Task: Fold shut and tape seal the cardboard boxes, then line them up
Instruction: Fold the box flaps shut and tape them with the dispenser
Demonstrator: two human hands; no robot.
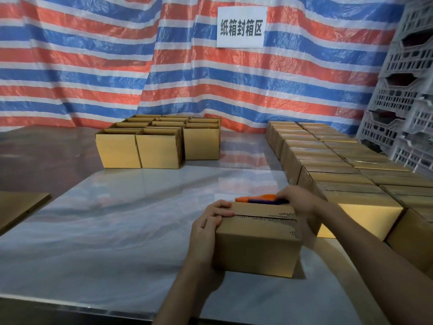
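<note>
My L hand [209,222] clamps box [257,245] at 9 end; seam runs 9-3; R hand [298,200], gripping tape gun [256,197], sits at 1.

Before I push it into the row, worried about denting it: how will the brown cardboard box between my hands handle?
The brown cardboard box probably slides easily, since the glossy grey tabletop looks slick. It is wider than tall, so tipping seems unlikely. Its top seam gapes, so the flaps may flex under pressure.
</note>
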